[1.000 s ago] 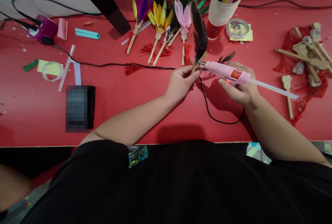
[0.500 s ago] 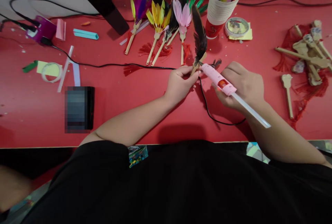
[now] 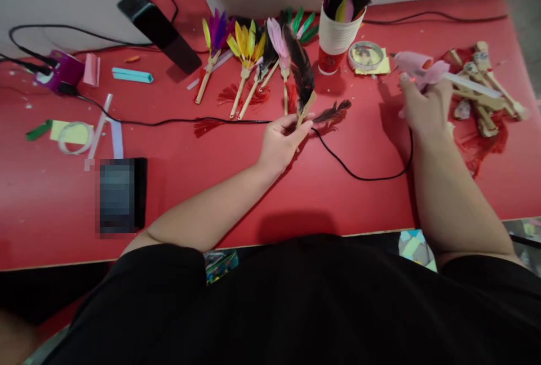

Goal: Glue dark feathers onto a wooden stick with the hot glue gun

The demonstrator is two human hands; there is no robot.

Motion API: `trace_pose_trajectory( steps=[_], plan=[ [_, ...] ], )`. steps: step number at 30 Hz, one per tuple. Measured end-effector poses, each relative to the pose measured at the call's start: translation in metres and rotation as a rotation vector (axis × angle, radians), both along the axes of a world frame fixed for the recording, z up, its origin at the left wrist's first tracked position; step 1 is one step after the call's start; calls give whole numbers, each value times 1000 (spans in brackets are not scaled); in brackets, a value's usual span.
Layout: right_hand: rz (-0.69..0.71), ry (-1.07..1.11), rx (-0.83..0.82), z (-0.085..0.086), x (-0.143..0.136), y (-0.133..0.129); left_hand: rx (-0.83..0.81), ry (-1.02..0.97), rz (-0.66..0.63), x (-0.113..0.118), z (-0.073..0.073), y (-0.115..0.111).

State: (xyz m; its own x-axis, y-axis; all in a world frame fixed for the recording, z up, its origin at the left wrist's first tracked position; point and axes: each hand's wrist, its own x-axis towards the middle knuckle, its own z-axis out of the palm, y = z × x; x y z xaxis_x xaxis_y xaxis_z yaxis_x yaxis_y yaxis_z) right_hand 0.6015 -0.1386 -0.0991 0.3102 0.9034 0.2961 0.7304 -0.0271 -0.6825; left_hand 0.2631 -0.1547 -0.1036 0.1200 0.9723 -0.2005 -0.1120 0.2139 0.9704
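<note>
My left hand (image 3: 281,142) is closed on a small wooden handle (image 3: 305,108), with a dark feather (image 3: 301,63) standing up from it. Another dark feather (image 3: 333,111) extends to the right beside my left fingertips. At the right, my right hand (image 3: 426,103) grips a pink glue gun (image 3: 416,66); a clear glue stick (image 3: 475,84) sticks out of its back end. The gun's nozzle points left, near a tape roll (image 3: 367,57). Several finished-looking feather pieces, such as the yellow one (image 3: 247,44) and the purple one (image 3: 217,32), lie behind my left hand.
Paper cups (image 3: 338,32) holding feathers stand at the back. Wooden handles with red tassels (image 3: 482,94) are piled at the right. A black cable (image 3: 169,123) crosses the red table (image 3: 203,168). Left are a purple power adapter (image 3: 63,72), a black box (image 3: 160,32) and a blurred device (image 3: 120,196).
My right hand has moved the glue gun away from the wooden handle, to the right and towards the pile. My left hand still holds the handle and feather. The camera view has shifted slightly.
</note>
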Motion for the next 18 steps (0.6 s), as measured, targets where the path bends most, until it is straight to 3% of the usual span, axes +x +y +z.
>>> trace_pose_trajectory(
  steps=[1,3,6,10,14,16,18],
  plan=[
    [-121,29,-24,-6,5,7,-3,-5,8,0,0,0],
    [-215,60,-43,-13,7,17,-10,-16,17,0,0,1],
    [-177,50,-81,-13,4,22,-14,-49,19,0,2,1],
    [-95,-93,-220,2,11,10,-27,-118,18,0,4,2],
    [-196,-215,-308,33,24,-19,-73,-185,47,0,7,7],
    [-67,-154,-383,47,17,-33,-79,-211,68,0,7,9],
    [211,18,-420,53,-6,-40,-80,-219,73,1,7,8]
  ],
)
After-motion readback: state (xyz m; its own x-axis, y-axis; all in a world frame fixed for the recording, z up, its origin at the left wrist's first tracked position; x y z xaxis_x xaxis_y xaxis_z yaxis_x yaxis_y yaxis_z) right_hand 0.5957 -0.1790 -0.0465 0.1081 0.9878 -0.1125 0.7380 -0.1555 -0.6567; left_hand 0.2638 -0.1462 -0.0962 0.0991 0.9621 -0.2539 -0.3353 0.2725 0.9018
